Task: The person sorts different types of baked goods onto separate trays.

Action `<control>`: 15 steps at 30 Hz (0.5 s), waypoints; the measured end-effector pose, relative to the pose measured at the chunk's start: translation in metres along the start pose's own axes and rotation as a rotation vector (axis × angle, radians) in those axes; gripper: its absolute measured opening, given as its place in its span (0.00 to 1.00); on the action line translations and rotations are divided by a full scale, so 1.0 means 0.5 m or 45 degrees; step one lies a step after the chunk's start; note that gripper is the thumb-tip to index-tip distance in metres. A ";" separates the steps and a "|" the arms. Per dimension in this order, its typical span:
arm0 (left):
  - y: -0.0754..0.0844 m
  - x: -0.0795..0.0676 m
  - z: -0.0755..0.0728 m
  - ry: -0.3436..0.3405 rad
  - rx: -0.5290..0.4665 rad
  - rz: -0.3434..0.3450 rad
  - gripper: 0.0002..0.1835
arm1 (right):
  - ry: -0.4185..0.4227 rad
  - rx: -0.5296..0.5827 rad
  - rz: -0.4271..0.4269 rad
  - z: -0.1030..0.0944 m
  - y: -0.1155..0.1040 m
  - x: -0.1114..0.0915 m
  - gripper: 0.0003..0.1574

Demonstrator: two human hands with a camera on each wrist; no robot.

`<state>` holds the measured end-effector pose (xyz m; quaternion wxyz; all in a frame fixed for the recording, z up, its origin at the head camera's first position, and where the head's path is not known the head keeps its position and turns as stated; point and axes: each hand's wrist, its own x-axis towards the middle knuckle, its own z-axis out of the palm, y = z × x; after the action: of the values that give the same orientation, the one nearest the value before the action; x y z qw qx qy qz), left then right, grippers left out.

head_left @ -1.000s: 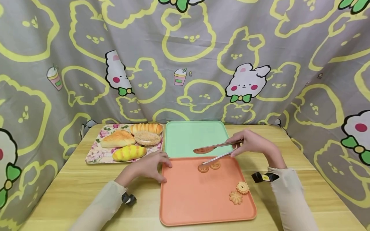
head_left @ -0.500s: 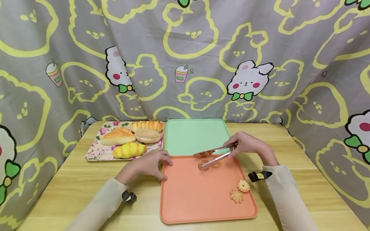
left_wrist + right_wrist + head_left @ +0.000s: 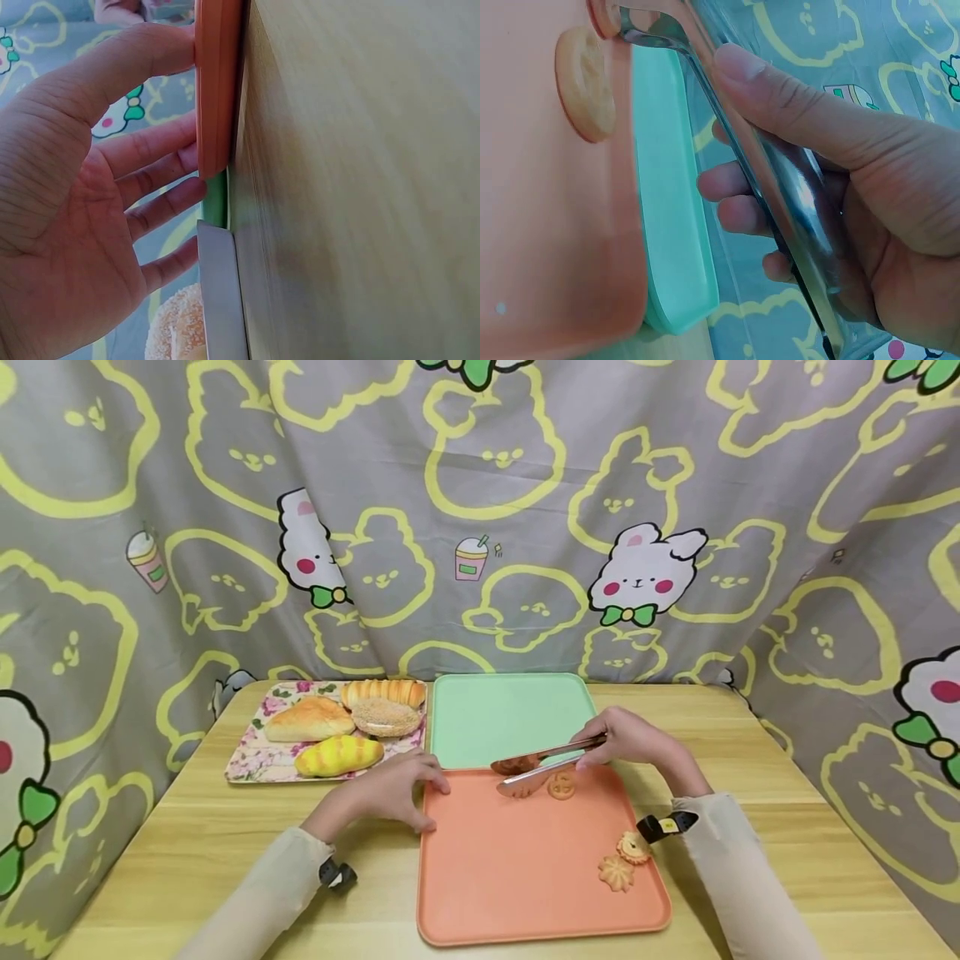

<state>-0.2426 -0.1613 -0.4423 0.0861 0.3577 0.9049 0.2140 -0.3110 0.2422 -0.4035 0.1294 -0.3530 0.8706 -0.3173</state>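
My right hand (image 3: 626,737) grips metal tongs (image 3: 754,169), with the thumb along one arm and the fingers round the other. At the far edge of the orange tray (image 3: 517,877), the tong tips stand slightly apart around a round patterned cookie (image 3: 606,16), mostly hidden behind the near tip in the head view. Just right of it lies a similar cookie (image 3: 561,786). On the tray's left rim rest the thumb and fingertips of my left hand (image 3: 386,789); its fingers are spread and loosely bent in the left wrist view (image 3: 82,187).
Two flower-shaped cookies (image 3: 617,872) lie at the orange tray's right side. A green tray (image 3: 502,710) adjoins its far edge. Farther left, a floral tray (image 3: 258,766) carries several breads, among them a yellow roll (image 3: 339,756). A patterned curtain (image 3: 480,610) surrounds the wooden table (image 3: 787,860).
The tongs have shifted left, and the gap between their tips has narrowed around the left patterned cookie. My right hand has moved slightly left with them. My left hand stays at the tray rim.
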 end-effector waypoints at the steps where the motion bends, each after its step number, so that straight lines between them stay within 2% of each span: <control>1: 0.000 -0.001 0.000 0.001 0.000 0.000 0.23 | 0.000 -0.003 -0.001 0.001 -0.001 0.002 0.17; 15: 0.002 -0.002 0.001 0.000 0.003 0.006 0.23 | 0.059 -0.027 -0.031 0.003 -0.019 0.001 0.19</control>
<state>-0.2412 -0.1613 -0.4424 0.0850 0.3597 0.9044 0.2130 -0.3057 0.2360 -0.3986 0.1017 -0.3574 0.8724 -0.3176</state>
